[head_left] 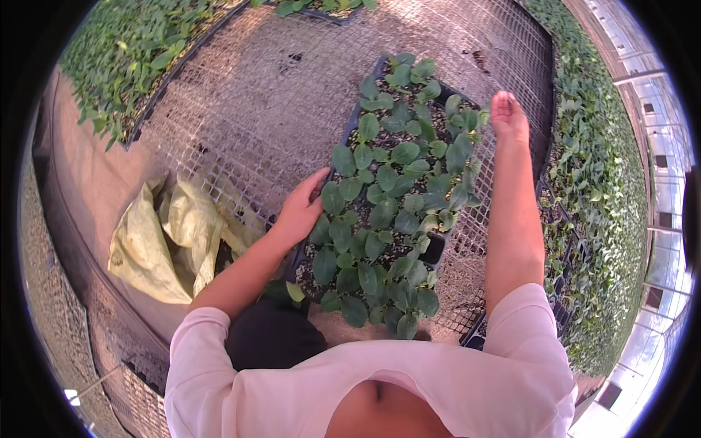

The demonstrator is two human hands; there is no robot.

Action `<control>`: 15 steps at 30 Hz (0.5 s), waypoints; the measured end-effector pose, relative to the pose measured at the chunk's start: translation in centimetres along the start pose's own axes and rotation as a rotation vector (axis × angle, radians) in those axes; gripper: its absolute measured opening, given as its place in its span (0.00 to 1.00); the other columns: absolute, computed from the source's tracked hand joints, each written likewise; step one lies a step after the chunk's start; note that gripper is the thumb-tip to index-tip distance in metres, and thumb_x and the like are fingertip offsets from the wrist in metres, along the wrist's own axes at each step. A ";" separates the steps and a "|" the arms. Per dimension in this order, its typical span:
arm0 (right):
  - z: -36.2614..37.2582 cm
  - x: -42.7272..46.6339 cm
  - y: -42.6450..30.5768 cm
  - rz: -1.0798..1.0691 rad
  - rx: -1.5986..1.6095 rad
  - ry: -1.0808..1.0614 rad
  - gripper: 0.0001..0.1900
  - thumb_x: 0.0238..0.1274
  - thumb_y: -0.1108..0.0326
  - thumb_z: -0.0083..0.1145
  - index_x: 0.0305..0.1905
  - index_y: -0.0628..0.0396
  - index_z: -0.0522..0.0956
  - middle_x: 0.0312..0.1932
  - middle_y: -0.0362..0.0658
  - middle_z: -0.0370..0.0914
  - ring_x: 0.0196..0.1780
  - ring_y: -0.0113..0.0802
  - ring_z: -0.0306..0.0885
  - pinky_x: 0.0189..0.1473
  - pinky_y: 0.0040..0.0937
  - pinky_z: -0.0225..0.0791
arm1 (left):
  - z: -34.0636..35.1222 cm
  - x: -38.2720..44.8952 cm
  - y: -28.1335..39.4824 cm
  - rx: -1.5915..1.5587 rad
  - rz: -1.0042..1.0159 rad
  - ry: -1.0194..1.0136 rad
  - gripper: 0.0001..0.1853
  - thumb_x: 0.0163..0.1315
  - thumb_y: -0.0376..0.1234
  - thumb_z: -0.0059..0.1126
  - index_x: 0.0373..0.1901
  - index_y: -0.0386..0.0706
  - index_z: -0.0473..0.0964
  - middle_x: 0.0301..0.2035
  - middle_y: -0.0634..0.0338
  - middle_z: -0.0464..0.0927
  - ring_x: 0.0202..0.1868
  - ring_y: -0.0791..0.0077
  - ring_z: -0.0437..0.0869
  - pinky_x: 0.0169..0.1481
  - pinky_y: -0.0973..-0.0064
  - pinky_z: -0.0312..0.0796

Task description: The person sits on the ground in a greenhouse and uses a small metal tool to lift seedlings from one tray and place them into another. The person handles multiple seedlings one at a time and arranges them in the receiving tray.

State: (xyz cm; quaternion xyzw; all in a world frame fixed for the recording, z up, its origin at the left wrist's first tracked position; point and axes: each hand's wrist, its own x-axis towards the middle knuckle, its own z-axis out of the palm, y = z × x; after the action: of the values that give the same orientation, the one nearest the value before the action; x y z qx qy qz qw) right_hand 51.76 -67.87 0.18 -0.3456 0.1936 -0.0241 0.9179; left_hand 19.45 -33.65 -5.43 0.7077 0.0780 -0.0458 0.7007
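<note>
A black plastic seedling tray (pixel 353 128) full of broad-leaved green seedlings (pixel 386 211) lies before me on a mesh bench top (pixel 274 93). Against the tray's left edge rests my left hand (pixel 301 208), fingers at the rim, thumb near the leaves. My right hand (pixel 510 117) is raised just beyond the tray's upper right side, fingers curled with their tips together; whether something small is between them cannot be told. One dark cell (pixel 434 249) at the tray's lower right edge shows no plant.
Crumpled pale yellow sheeting (pixel 191 230) lies left of my left forearm. More seedlings (pixel 131 60) stand in trays at the upper left, and a long bed of seedlings (pixel 597 180) runs down the right. Another tray edge (pixel 334 17) shows at the top.
</note>
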 end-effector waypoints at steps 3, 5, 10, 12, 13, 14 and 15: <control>-2.0 2.1 -4.1 -0.356 -0.923 -0.019 0.15 0.67 0.65 0.38 0.45 0.66 0.71 0.38 0.52 0.77 0.43 0.40 0.79 0.47 0.34 0.75 | 0.4 0.9 1.5 0.371 0.100 -0.005 0.24 0.61 0.31 0.50 0.60 0.39 0.62 0.48 0.50 0.74 0.47 0.63 0.77 0.52 0.70 0.69; -3.7 5.2 -6.7 -0.563 -1.146 -0.132 0.17 0.68 0.62 0.37 0.48 0.64 0.73 0.37 0.49 0.78 0.38 0.35 0.79 0.42 0.29 0.74 | 0.6 0.7 1.9 0.515 0.130 -0.017 0.24 0.60 0.32 0.48 0.59 0.41 0.63 0.50 0.46 0.71 0.52 0.51 0.72 0.56 0.63 0.66; -2.3 3.7 -3.2 -0.361 -1.348 -0.426 0.18 0.68 0.57 0.41 0.48 0.61 0.75 0.34 0.43 0.78 0.35 0.27 0.78 0.35 0.23 0.73 | 0.5 0.0 3.9 0.769 0.045 -0.116 0.27 0.55 0.29 0.46 0.59 0.37 0.60 0.43 0.47 0.73 0.47 0.53 0.75 0.49 0.61 0.70; -2.9 3.6 -0.9 -0.324 -1.441 -0.433 0.17 0.68 0.58 0.43 0.46 0.60 0.76 0.33 0.42 0.78 0.34 0.24 0.78 0.32 0.20 0.71 | 0.5 -0.1 4.0 0.887 0.130 -0.118 0.28 0.53 0.28 0.46 0.60 0.35 0.59 0.42 0.46 0.73 0.45 0.53 0.76 0.46 0.62 0.71; -2.9 3.5 0.2 -0.307 -1.480 -0.393 0.16 0.67 0.58 0.44 0.45 0.60 0.76 0.33 0.42 0.78 0.34 0.24 0.78 0.32 0.20 0.71 | 0.6 0.0 4.0 0.945 0.176 -0.116 0.29 0.53 0.28 0.46 0.60 0.33 0.58 0.42 0.46 0.73 0.44 0.53 0.76 0.45 0.62 0.72; -2.8 3.3 0.7 -0.206 -1.434 -0.363 0.16 0.67 0.61 0.42 0.46 0.62 0.74 0.36 0.45 0.78 0.36 0.30 0.79 0.37 0.23 0.74 | 0.8 0.1 3.8 0.989 0.198 -0.119 0.29 0.53 0.28 0.46 0.60 0.33 0.58 0.41 0.46 0.73 0.44 0.52 0.77 0.45 0.62 0.72; -2.3 3.3 0.5 -0.213 -1.224 -0.285 0.16 0.67 0.62 0.41 0.47 0.63 0.73 0.38 0.47 0.78 0.39 0.33 0.79 0.40 0.24 0.74 | 1.0 0.2 3.7 1.034 0.214 -0.112 0.29 0.53 0.28 0.46 0.59 0.32 0.58 0.41 0.45 0.73 0.43 0.52 0.77 0.44 0.62 0.72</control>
State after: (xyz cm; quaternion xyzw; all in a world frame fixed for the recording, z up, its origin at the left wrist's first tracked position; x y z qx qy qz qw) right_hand 53.86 -69.52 -2.85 -0.8246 0.0128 0.0461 0.5637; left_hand 20.33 -34.64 -1.85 0.9613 -0.0649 -0.0440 0.2643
